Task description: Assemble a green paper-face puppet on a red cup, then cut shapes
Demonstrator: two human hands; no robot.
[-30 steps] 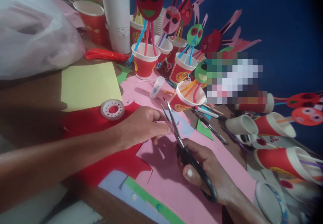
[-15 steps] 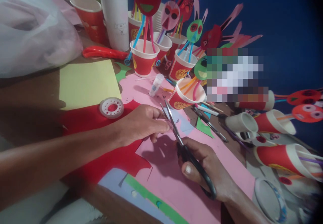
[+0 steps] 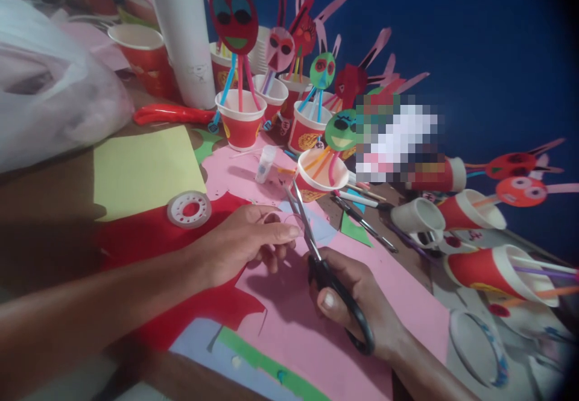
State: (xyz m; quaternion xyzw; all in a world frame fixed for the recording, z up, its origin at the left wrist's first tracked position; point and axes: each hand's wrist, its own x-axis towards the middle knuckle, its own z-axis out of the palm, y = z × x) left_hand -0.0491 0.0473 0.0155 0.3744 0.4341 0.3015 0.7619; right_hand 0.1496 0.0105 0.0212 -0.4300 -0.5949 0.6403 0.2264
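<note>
My right hand grips a pair of black-handled scissors, its blades parted slightly and angled up and away. Pinched between the thumb and fingers of my left hand is a thin, curled pinkish strip that looks like paper. The strip's edge is right beside the scissor blades; most of it is hidden by my fingers. Both hands are above a pink paper sheet, which casts back their shadow. Red paper lies under my left forearm, with a white tape roll on it.
Behind my hands stand several red paper cups holding straws with paper faces. A small glue bottle is upright before them. Pens lie right of the scissors. Yellow paper and a plastic bag are at left; a tape ring is at right.
The view has shifted slightly, so the cups appear lower and further left. My left hand has turned a little, showing more of the curled strip; both hands keep their hold.
</note>
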